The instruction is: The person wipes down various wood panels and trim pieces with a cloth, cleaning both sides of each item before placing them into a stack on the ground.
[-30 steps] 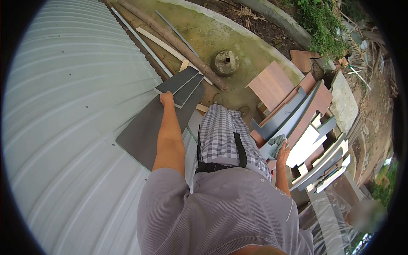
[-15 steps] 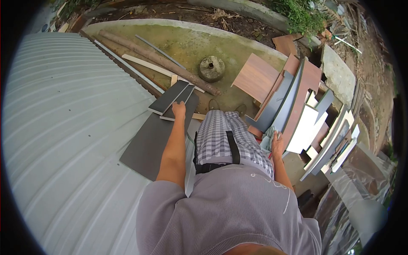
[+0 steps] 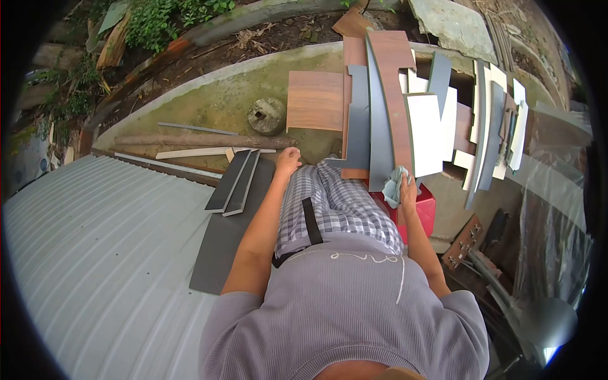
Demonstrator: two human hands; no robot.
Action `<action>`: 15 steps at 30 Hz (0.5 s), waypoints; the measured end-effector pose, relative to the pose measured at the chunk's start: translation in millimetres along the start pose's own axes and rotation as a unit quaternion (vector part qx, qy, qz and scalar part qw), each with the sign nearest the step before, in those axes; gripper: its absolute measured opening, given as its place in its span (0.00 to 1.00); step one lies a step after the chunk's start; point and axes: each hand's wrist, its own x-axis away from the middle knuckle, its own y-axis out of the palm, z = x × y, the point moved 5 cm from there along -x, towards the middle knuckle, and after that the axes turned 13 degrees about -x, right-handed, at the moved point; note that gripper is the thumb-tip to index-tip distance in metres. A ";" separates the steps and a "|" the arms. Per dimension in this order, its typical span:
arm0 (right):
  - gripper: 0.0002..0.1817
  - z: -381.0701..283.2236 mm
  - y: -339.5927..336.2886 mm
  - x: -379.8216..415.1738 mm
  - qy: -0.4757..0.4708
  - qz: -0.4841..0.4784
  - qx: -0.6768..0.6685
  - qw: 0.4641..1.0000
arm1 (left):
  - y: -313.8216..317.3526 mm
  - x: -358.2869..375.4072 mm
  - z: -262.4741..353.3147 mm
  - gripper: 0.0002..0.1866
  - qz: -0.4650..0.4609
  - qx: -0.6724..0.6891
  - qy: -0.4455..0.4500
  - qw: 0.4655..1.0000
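Note:
My left hand (image 3: 288, 161) hangs free beside my left leg, fingers loosely curled, holding nothing, just right of the large dark grey board (image 3: 229, 234) that lies on the corrugated metal sheet (image 3: 101, 266). Two narrow dark grey strips (image 3: 233, 181) rest on that board's far end. My right hand (image 3: 405, 190) grips a crumpled grey-blue cloth (image 3: 392, 186) and rests it against the lower end of a grey board (image 3: 379, 120) in the stack of panels in front of me.
The stack holds wood-grain panels (image 3: 315, 100), white panels (image 3: 425, 133) and grey ones. A red box (image 3: 423, 209) stands by my right leg. A round concrete block (image 3: 266, 116), a log (image 3: 202, 140) and thin slats lie on the mossy concrete slab. Plastic sheeting (image 3: 551, 209) is at right.
My left hand has let go of the grey strips and moved right, off the board. My view has swung to the right toward the panel stack. The right hand still holds the cloth.

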 end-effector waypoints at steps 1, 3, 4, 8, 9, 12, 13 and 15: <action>0.28 18.9 -13.8 -11.3 0.009 0.009 -0.008 1.000 | 5.3 0.0 8.0 0.18 -0.004 -0.013 0.004 1.000; 0.28 64.1 -44.2 -35.8 -0.013 0.055 -0.032 0.998 | 15.4 0.1 21.7 0.18 -0.015 -0.039 0.008 0.999; 0.28 67.6 -58.0 -37.0 -0.008 0.080 -0.016 0.997 | 20.0 -0.5 27.4 0.18 -0.019 -0.051 0.009 0.999; 0.27 103.3 -97.4 -49.7 0.027 0.110 -0.017 0.993 | 39.7 0.7 43.2 0.19 -0.033 -0.087 0.003 0.996; 0.27 123.7 -102.6 -57.8 0.034 0.112 -0.021 0.993 | 43.9 3.9 49.5 0.19 -0.036 -0.095 0.003 0.995; 0.30 154.8 -91.4 -72.5 0.065 -0.053 -0.033 0.996 | 53.0 11.8 62.8 0.19 -0.037 -0.114 0.002 0.993; 0.30 156.7 -87.9 -73.4 0.069 -0.057 -0.037 0.995 | 55.6 13.7 65.9 0.19 -0.036 -0.117 0.005 0.992; 0.33 158.1 -80.1 -78.5 -0.011 -0.060 0.022 0.998 | 57.8 15.9 69.6 0.20 -0.034 -0.130 0.004 0.991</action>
